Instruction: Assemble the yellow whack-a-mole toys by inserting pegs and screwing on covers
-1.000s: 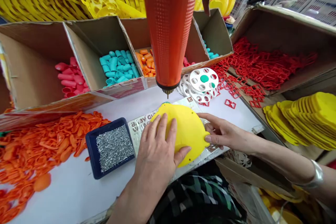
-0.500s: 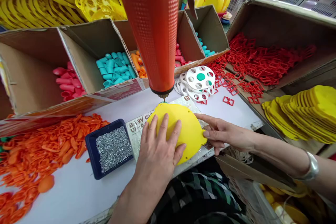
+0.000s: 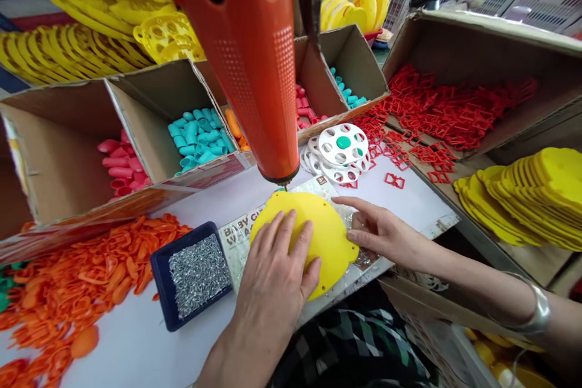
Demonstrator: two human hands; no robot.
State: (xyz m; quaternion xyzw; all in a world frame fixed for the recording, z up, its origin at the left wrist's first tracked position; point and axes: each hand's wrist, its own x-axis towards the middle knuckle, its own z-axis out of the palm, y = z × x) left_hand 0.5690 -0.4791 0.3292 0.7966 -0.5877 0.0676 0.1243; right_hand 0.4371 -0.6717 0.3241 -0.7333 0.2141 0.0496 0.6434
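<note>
My left hand (image 3: 273,273) lies flat with spread fingers on a yellow plastic disc (image 3: 334,236), pinning it down. The disc rests on a clear plastic bag (image 3: 350,215) over a printed card (image 3: 236,239). My right hand (image 3: 382,233) sits at the disc's right edge, fingers slightly apart, with its fingertips on the bag and not gripping the disc. Above the disc's top edge hangs a small drill chuck (image 3: 282,182), almost touching it. It ends an orange perforated conical housing (image 3: 245,73).
A blue tray of small screws (image 3: 160,285) stands left of my hands, beside a pile of orange plastic pieces (image 3: 100,279). Behind are cardboard compartments (image 3: 145,127) of pink, turquoise and orange parts. White discs (image 3: 341,145), red plastic frames (image 3: 454,115) and stacked yellow discs (image 3: 509,200) lie to the right.
My right hand has come away from the disc's edge and its fingers have lifted. The view has tilted, bringing more of the orange housing into the top of the picture.
</note>
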